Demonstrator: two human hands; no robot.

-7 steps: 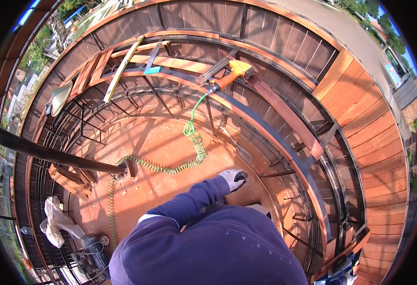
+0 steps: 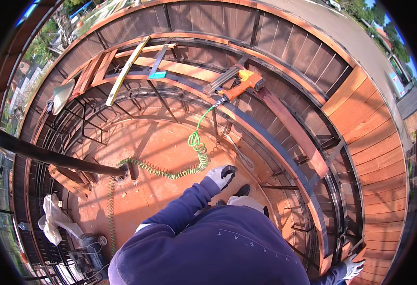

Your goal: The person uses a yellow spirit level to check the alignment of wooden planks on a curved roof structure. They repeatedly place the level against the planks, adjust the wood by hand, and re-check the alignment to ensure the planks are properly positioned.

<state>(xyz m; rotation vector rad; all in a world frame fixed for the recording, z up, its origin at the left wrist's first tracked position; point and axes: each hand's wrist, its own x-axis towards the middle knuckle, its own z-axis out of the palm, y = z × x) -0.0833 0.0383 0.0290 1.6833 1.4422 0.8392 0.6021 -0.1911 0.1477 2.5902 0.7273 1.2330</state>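
Note:
My left hand [image 2: 220,176], in a white-grey glove with black on the fingers, hovers in front of my body over the orange-brown floor. Its fingers are curled in, and nothing shows in them. At the lower right, my right hand [image 2: 352,268], also gloved, has its fingers spread by the edge of the wooden planks [image 2: 382,223]. An orange air nailer [image 2: 240,87] lies across the curved bench frame [image 2: 270,128], ahead of my left hand. A green coiled air hose [image 2: 201,154] hangs from it down to the floor.
A dark reddish board [image 2: 294,128] lies on the right frame. A yellow-edged level or straightedge [image 2: 127,71] and a blue-ended bar [image 2: 158,74] rest at the back. A dark pole [image 2: 51,154] crosses the left. A compressor-like machine [image 2: 87,254] and white plastic bag [image 2: 54,221] are lower left.
My left hand has moved left and a little nearer the hose. My right hand now shows more fully with fingers spread; the blue object beside it has gone from view. The view has shifted slightly.

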